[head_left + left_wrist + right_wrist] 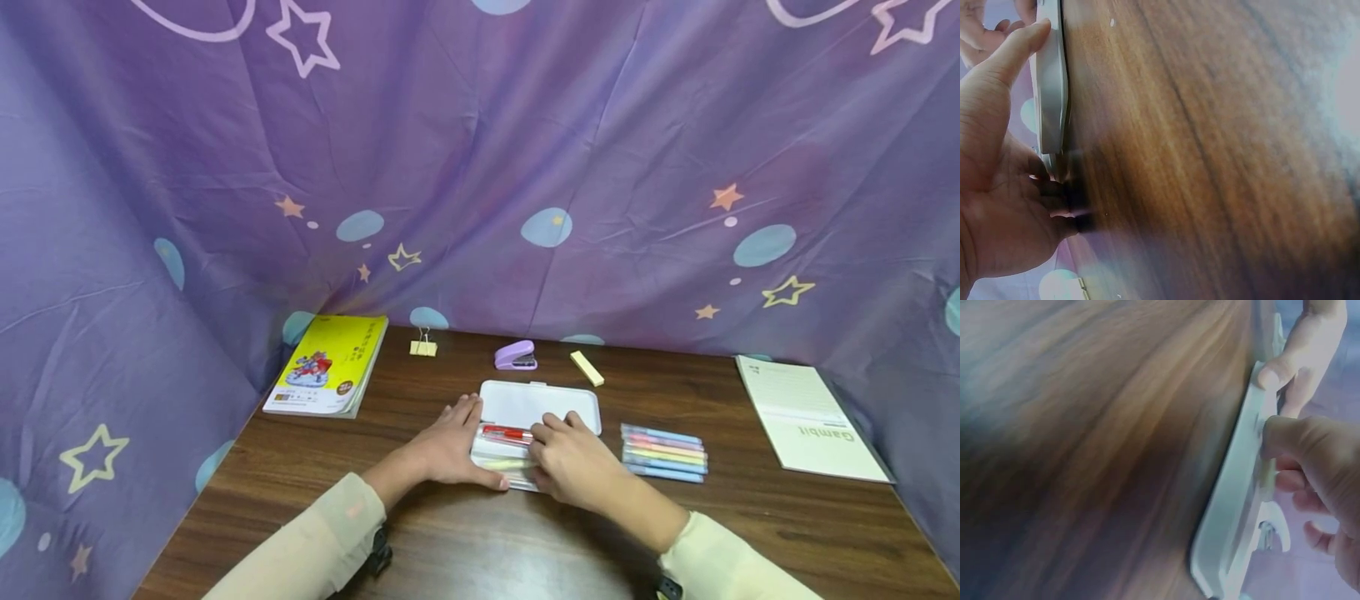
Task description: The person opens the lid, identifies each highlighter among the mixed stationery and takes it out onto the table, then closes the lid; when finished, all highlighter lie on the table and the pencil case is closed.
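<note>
A white pencil case [538, 406] lies on the table with its lid laid back. My left hand [453, 450] grips the left end of the case, thumb along the front wall and fingers at the side. In the left wrist view, the thumb [1025, 44] presses on the case's edge. My right hand [573, 462] is bent over the case's right half. Its fingers are curled around the end of a pale yellow pen [506, 463], partly hidden by the hand. Red pens [506, 432] lie at the back of the case, their right ends beneath the right fingers.
A row of pastel pens [663, 452] lies to the right. Behind the case are a purple stapler [515, 356], a yellow strip-like block [587, 367] and a binder clip [423, 346]. A yellow book [330, 364] is at left, an open notebook [813, 417] at right.
</note>
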The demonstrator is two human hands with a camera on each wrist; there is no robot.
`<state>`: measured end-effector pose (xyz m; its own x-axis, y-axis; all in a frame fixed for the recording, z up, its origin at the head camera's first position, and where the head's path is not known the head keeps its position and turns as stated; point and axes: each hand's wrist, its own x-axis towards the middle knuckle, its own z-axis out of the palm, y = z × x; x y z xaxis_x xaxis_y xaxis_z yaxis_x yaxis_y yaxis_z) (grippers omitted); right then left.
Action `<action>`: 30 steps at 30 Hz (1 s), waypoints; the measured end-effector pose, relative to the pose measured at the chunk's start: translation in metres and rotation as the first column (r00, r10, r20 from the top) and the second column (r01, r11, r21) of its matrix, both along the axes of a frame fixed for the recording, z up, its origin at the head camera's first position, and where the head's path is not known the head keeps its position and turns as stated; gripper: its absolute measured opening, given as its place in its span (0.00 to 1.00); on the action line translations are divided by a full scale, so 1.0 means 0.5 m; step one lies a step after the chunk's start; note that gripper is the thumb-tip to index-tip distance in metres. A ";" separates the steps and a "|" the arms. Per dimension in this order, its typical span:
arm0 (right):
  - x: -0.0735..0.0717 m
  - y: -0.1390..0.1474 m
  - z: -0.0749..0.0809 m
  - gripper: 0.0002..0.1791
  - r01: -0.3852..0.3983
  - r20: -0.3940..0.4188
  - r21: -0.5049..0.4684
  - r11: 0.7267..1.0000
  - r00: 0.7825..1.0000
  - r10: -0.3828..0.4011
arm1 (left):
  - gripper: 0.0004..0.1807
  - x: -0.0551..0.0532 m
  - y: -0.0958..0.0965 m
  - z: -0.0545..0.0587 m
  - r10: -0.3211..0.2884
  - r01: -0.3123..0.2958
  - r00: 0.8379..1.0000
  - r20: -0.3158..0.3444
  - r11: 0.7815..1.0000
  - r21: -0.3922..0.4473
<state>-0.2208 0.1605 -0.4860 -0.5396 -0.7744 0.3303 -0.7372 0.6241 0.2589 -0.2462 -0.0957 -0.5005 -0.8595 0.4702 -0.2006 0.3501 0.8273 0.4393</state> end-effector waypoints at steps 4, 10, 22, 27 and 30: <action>0.000 0.022 -0.010 0.17 -0.024 -0.074 -0.039 0.999 0.997 0.021 | 0.81 0.001 0.000 0.000 0.005 -0.005 1.000 0.008 1.000 -0.003; 0.001 0.056 -0.014 0.16 -0.042 -0.138 -0.071 0.997 0.990 0.032 | 0.81 0.004 0.001 0.001 0.008 -0.008 1.000 0.010 1.000 0.003; 0.011 0.142 -0.014 0.11 -0.072 -0.170 -0.139 0.988 0.984 0.047 | 0.81 0.007 0.001 0.000 0.000 0.000 1.000 0.008 1.000 0.019; 0.018 0.188 -0.017 0.09 -0.067 -0.158 -0.163 0.984 0.987 0.040 | 0.81 0.005 0.001 0.005 -0.003 0.003 1.000 0.010 1.000 0.022; 0.022 0.214 -0.021 0.06 -0.057 -0.165 -0.171 0.984 0.986 0.028 | 0.81 0.004 0.002 0.006 -0.005 0.005 1.000 0.009 1.000 0.017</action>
